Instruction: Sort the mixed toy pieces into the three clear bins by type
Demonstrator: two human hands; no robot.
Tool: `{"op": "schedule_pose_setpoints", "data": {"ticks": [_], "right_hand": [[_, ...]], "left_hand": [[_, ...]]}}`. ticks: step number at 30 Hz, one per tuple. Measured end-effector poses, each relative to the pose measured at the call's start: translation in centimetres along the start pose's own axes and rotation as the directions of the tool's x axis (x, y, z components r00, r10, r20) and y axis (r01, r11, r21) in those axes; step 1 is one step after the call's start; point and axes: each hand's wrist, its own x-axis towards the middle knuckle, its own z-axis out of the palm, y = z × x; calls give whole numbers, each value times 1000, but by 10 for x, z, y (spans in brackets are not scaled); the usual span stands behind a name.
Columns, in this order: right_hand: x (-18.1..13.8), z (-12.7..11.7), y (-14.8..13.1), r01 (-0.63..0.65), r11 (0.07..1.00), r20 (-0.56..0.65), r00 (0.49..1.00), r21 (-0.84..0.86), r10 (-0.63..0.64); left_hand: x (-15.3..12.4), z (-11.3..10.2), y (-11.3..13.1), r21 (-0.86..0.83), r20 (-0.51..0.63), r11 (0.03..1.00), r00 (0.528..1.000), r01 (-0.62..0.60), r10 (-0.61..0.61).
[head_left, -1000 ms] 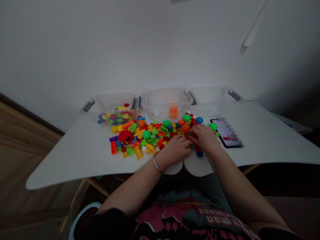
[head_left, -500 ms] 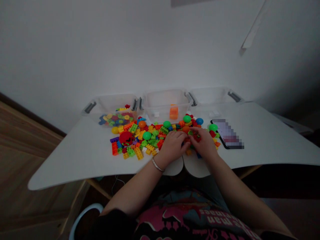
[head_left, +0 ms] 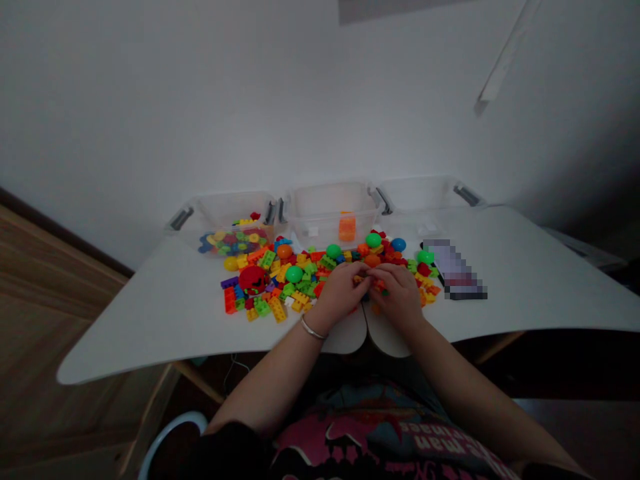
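Observation:
My left hand (head_left: 344, 292), with a bracelet at the wrist, is at the right-middle of a pile of toy building bricks (head_left: 300, 298). Its fingers are curled, the tips meeting those of my right hand (head_left: 400, 293). The right fingers are bent inward too. Small orange and green pieces show between and under the hands, but what the fingertips pinch is hidden. Just beyond them lies an orange ball (head_left: 373, 261). Green balls (head_left: 294, 274) and a blue ball (head_left: 399, 245) sit among the bricks, and a red round piece (head_left: 253, 279) is at the left.
Three clear plastic bins stand along the wall. The left bin (head_left: 220, 207) holds colourful pieces, the middle bin (head_left: 313, 217) an orange block (head_left: 347, 227). The right bin (head_left: 420, 200) has a white patch on it. A phone (head_left: 457, 273) lies right of the pile on the white table (head_left: 150, 313).
My right hand has shifted left and closed in against my left hand. The red and green pieces seen near its fingers are now mostly covered, and more bricks show at its right.

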Motion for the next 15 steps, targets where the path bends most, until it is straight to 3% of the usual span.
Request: {"op": "schedule_pose_setpoints", "data": {"ticks": [5, 11, 15], "right_hand": [[3, -10, -6, 23, 999, -24, 999, 24, -23], [-5, -16, -10, 147, 988, 271, 950, 50, -155], [-8, -7, -10, 216, 976, 323, 924, 0, -204]], "left_hand": [[3, -15, -3, -78, -148, 997, 989, -1, -11], [11, -57, -28, -278, -333, 960, 933, 45, -140], [18, -91, -50, -330, -442, 942, 872, 59, -209]]}}
